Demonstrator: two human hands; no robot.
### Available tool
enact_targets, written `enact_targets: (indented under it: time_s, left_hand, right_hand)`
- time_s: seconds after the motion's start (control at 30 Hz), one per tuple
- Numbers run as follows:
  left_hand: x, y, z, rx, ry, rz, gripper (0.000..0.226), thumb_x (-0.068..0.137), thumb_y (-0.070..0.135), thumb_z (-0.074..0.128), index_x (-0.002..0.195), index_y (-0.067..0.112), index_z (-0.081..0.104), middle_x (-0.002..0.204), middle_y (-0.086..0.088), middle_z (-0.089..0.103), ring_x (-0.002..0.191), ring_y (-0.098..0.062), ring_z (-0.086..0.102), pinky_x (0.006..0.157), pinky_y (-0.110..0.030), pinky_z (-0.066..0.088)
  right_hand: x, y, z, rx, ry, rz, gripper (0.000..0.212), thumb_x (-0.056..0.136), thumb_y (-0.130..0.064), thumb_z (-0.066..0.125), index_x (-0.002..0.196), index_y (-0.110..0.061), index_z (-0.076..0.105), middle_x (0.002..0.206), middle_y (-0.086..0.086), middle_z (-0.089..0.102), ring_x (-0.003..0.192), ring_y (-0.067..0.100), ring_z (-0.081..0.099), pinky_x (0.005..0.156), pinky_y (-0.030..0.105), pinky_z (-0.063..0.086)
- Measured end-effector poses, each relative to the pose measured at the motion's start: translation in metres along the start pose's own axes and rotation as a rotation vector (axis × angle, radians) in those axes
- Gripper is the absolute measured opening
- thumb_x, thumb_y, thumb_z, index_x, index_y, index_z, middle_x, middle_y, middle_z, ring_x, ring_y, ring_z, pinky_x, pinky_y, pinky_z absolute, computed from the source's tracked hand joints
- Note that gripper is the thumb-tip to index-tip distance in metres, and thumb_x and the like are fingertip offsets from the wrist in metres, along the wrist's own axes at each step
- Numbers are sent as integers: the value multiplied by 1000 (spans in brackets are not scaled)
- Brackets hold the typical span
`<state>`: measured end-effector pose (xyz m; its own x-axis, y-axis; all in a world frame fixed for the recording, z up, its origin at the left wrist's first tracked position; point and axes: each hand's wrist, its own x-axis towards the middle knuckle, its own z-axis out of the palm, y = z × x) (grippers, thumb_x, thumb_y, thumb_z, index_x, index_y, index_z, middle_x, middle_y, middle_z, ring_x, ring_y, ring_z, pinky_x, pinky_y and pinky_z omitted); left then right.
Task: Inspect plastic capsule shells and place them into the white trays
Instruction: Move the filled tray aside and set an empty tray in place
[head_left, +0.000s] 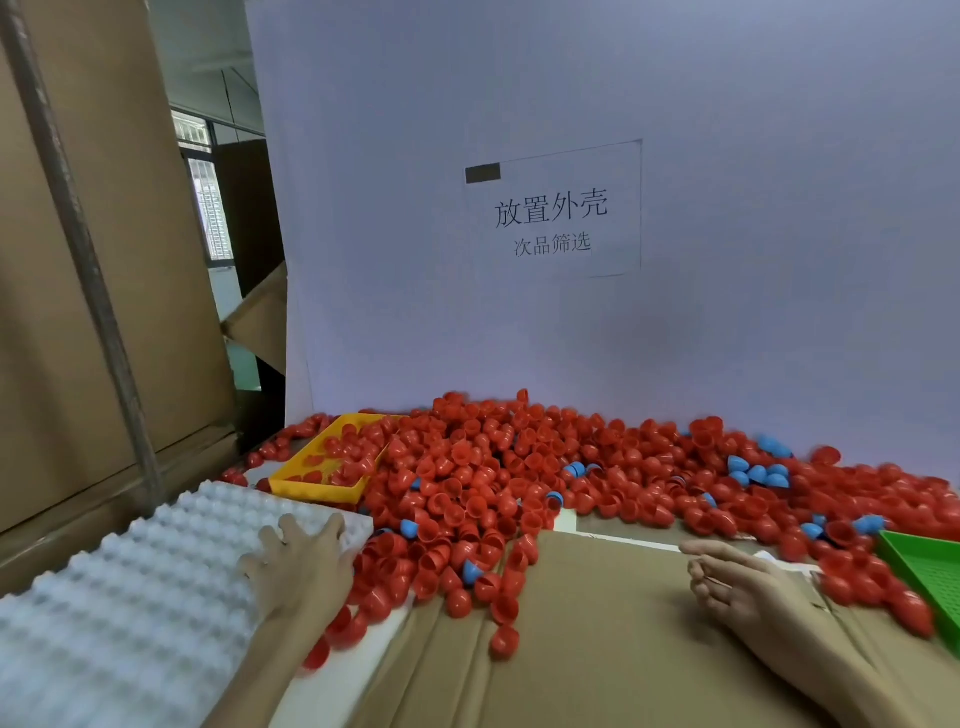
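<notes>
A wide heap of red capsule shells (483, 467) covers the far half of the table, with a few blue shells (753, 470) mixed in. A white bumpy tray (130, 587) lies at the near left. My left hand (298, 561) rests flat on the tray's far right corner, fingers spread, holding nothing. My right hand (737, 577) hovers over bare cardboard at the right, palm turned inward and fingers loosely extended, with nothing in it.
A yellow bin (306, 480) with several red shells sits behind the white tray. A green tray (924, 566) pokes in at the right edge. Brown cardboard (597, 639) covers the near table. A white backboard with a paper sign (553, 210) stands behind; tall cartons rise at left.
</notes>
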<state>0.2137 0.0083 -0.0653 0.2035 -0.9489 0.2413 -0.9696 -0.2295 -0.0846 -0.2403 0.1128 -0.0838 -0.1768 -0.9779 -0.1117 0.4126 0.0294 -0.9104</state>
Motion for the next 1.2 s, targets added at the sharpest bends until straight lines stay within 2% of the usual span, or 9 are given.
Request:
enact_targets:
  time_s: [0.2,0.4,0.53,0.73,0.83,0.97,1.07,1.13,1.2]
  left_hand:
    - [9,-7,-17,-162,-4,-67,45,99,71,45,135,46,55,138,-12,51,124,-33,47,98,-48,44]
    - [26,-28,-62,-584,18,-51,39,85,57,79,115,32,76,120,-9,69,113,-36,57,99,-55,47]
    - [27,-34,-87,-756,-40,-72,42,88,54,78,117,24,79,119,-12,75,114,-37,64,98,-54,53]
    - [22,-23,-121,-735,82,-71,40,91,52,76,116,21,80,116,-14,76,113,-40,63,94,-49,53]
    - [10,-7,-148,-747,156,17,37,90,50,78,112,21,82,105,-11,79,107,-36,67,92,-44,54]
    - [-31,35,-181,-780,185,235,30,88,58,75,110,40,80,108,-1,77,110,-36,65,96,-57,54]
    - [-79,80,-186,-801,244,491,29,85,58,75,111,46,79,113,8,69,116,-29,55,97,-51,48]
    - [-117,110,-179,-785,255,662,26,86,61,72,110,52,77,110,16,62,113,-18,48,94,-44,42]
    - [-156,135,-166,-680,239,864,26,89,69,64,113,60,71,111,22,54,111,-12,43,90,-40,38]
  right_hand:
    - [-1,1,0,26,-23,10,36,83,-5,65,116,7,69,81,16,63,67,19,63,57,21,57]
    - [-5,-2,3,51,-54,-15,27,90,0,60,115,8,68,79,15,62,67,19,61,56,21,55]
    - [-9,-4,3,17,-48,-12,23,100,4,52,116,7,68,79,14,61,70,20,58,57,22,53]
    - [-6,-3,-1,-11,-38,-3,25,98,2,54,118,7,68,77,11,62,68,18,58,58,23,50]
    - [-3,-3,-2,-34,-20,-3,28,99,2,53,122,10,66,75,10,63,64,18,60,58,24,50]
    - [-5,-11,-1,27,-54,-4,44,91,-11,62,132,6,63,84,12,68,69,20,67,59,27,58]
    - [-14,-26,-3,115,-147,-9,51,97,-34,60,140,-7,65,122,16,73,104,30,75,77,35,64]
    - [-20,-35,-8,223,-240,13,56,106,-46,48,149,-10,56,146,23,61,133,40,62,92,45,62]
    - [-26,-41,-15,299,-294,24,64,108,-56,41,155,-14,46,155,27,50,143,45,50,106,55,54]
